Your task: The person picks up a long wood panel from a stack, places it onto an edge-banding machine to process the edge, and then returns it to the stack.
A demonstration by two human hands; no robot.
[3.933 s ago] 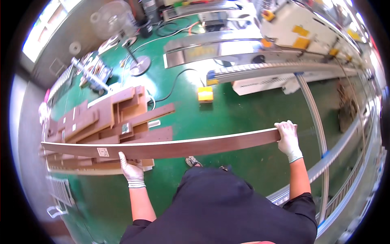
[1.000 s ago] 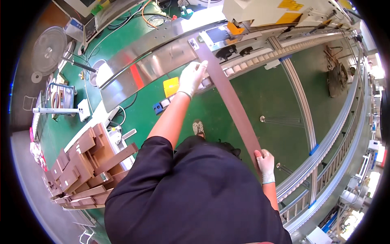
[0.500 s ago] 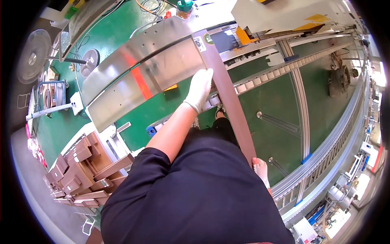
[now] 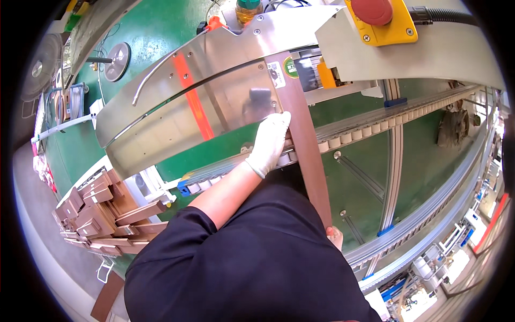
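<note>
A long, narrow brown board (image 4: 310, 155) runs from the machine at the top down along my right side. Two labels, one of them a green round sticker (image 4: 290, 67), are on its far end. My left hand (image 4: 271, 142), in a white glove, is closed on the board's left edge near that end. My right hand (image 4: 335, 237) grips the near end at my hip; most of it is hidden by the board and my body. Left of the board lies a shiny metal plate (image 4: 230, 102) crossed by a red light stripe. The far end rests beside a yellow-orange bracket (image 4: 325, 74).
A roller track (image 4: 370, 129) passes beneath the board. At the upper right, a red stop button (image 4: 371, 11) sits on a yellow box. Brown boards (image 4: 102, 214) are piled at lower left. Aluminium posts (image 4: 392, 172) and a long rail (image 4: 429, 231) stand to the right.
I have moved closer to the machine with the board in both hands. The stop button has come into view, and the board now stands more upright in the picture.
</note>
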